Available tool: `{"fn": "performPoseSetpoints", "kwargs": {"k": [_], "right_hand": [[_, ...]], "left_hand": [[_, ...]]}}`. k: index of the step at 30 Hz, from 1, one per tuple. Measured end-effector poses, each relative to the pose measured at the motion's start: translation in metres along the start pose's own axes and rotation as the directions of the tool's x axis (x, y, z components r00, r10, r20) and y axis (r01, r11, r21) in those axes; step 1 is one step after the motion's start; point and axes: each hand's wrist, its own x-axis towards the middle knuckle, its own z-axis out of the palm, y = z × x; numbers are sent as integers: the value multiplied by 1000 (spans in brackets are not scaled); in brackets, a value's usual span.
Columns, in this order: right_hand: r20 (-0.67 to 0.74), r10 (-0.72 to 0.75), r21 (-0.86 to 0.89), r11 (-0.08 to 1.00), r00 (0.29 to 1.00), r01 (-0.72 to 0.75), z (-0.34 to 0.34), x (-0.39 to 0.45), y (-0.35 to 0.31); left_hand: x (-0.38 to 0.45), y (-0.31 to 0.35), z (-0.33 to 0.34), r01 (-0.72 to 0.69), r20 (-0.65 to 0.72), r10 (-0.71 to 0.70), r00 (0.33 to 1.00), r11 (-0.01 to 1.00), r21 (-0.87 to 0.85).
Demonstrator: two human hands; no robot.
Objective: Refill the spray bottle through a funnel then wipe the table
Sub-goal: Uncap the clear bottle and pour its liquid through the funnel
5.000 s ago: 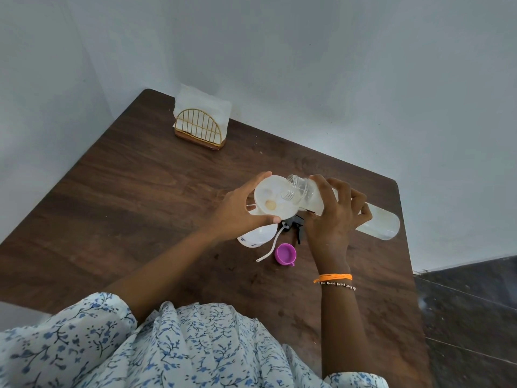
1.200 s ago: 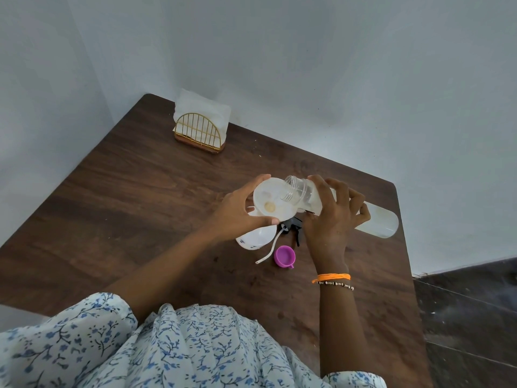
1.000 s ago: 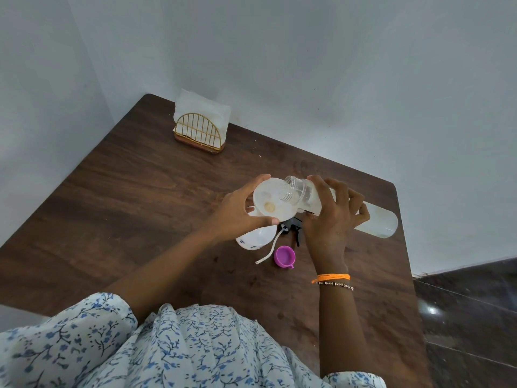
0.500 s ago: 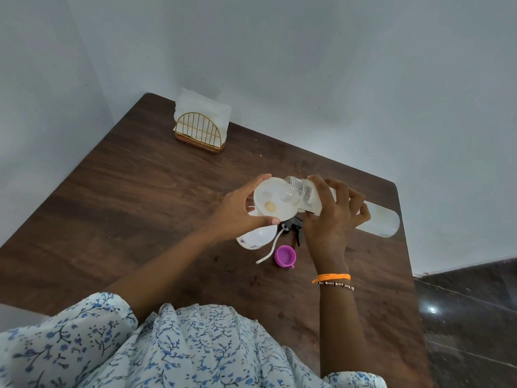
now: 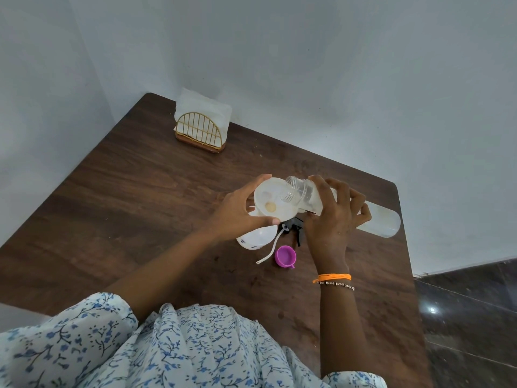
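filling most of the view, a dark wood-grain tabletop (image 5: 126, 197) sits in a corner of pale grey-white walls (image 5: 307, 65), with dark polished floor (image 5: 470, 317) at the right. a gold wire napkin holder (image 5: 201, 134) with white napkins stands at the far edge. the white funnel (image 5: 272, 201) sits in the mouth of a translucent white spray bottle (image 5: 256, 237) near the tabletop's middle; the left hand (image 5: 237, 212) holds the funnel's rim, its fingers (image 5: 258, 182) curled round it. the right hand (image 5: 333, 217) grips a clear refill bottle (image 5: 375, 221), tipped nearly flat, its open threaded neck over the funnel bowl, fingers wrapped round the body. a black trigger spray head (image 5: 293, 228) with a white dip tube lies just beside the spray bottle, and a purple cap (image 5: 285, 256) lies near it.
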Motion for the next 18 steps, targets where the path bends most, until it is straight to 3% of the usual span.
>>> {"fn": "performPoseSetpoints", "kwargs": {"k": [18], "right_hand": [[32, 7, -24, 1000, 999, -7, 1, 0, 0]], "left_hand": [[-1, 0, -1, -2, 3, 2, 1000, 1000, -15]]}}
